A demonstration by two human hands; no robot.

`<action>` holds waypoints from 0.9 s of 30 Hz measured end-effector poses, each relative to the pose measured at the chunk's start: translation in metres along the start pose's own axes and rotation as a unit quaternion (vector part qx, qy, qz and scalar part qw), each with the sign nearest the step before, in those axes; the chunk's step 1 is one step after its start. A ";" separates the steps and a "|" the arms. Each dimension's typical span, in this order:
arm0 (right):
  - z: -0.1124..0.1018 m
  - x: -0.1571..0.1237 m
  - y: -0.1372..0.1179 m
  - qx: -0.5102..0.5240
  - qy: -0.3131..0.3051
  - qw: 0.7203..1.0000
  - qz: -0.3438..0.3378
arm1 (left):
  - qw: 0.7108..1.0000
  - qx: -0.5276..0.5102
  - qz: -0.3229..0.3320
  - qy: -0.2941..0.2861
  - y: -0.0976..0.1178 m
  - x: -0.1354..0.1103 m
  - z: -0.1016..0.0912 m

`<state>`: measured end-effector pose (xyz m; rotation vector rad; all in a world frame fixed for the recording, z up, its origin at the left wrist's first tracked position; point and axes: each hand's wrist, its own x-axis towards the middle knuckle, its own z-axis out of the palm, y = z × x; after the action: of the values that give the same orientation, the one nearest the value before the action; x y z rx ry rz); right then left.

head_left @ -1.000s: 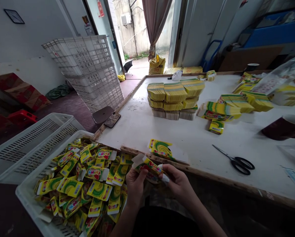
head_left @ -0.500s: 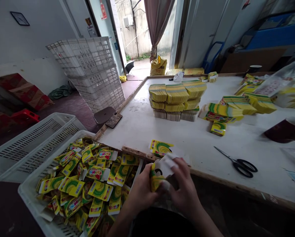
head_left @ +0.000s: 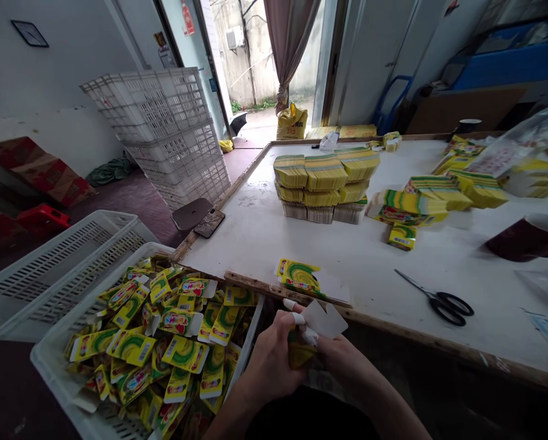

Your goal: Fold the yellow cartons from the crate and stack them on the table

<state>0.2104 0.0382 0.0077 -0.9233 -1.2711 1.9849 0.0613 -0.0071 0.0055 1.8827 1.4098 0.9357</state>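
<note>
Beyond the right hand (head_left: 334,354), scissors (head_left: 440,300) and dark mug (head_left: 524,238).

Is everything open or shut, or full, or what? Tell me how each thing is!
Left hand: closed around a box
Right hand: at that box too
Held box: white flap sticking out
Scissors: lying down, blades together or nearly
Phone: lying flat
Front crate: open-topped, heaped with small boxes
Curtain: gathered low down
Doorway: open
</note>
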 end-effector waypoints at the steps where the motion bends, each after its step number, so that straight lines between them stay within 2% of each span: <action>1: -0.001 0.000 0.002 -0.031 0.009 0.999 -0.022 | 1.000 -0.005 -0.012 -0.002 0.000 0.001 0.000; 5: -0.005 -0.001 0.004 -0.169 0.011 0.979 -0.118 | 0.999 -0.030 -0.025 -0.007 -0.001 0.003 -0.002; 10: -0.002 -0.001 0.003 -0.237 0.003 0.957 -0.165 | 1.000 -0.006 -0.009 0.024 -0.007 0.002 -0.002; 13: 0.005 -0.003 0.004 -0.316 -0.010 0.926 -0.208 | 0.998 -0.039 -0.019 0.046 -0.010 0.001 0.002; 15: 0.007 -0.004 0.007 -0.365 -0.014 0.898 -0.243 | 0.994 -0.068 -0.020 0.081 -0.011 0.000 0.005; 19: 0.002 0.001 0.015 -0.395 0.035 0.872 -0.288 | 0.986 -0.078 -0.064 0.130 -0.011 -0.001 0.004; 21: -0.002 0.003 0.015 -0.413 0.023 0.865 -0.285 | 0.988 -0.048 -0.093 0.112 -0.010 -0.003 -0.002; 23: -0.005 0.003 0.010 -0.438 -0.016 0.862 -0.256 | 0.992 -0.022 -0.106 0.068 -0.010 -0.004 -0.010; 27: -0.010 -0.002 -0.015 -0.444 -0.091 0.871 -0.191 | 0.994 -0.020 -0.103 -0.033 -0.007 -0.003 -0.023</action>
<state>0.2217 0.0469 0.0194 -0.7708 -2.3483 1.1512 0.0387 -0.0076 0.0125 1.6858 1.5023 0.7879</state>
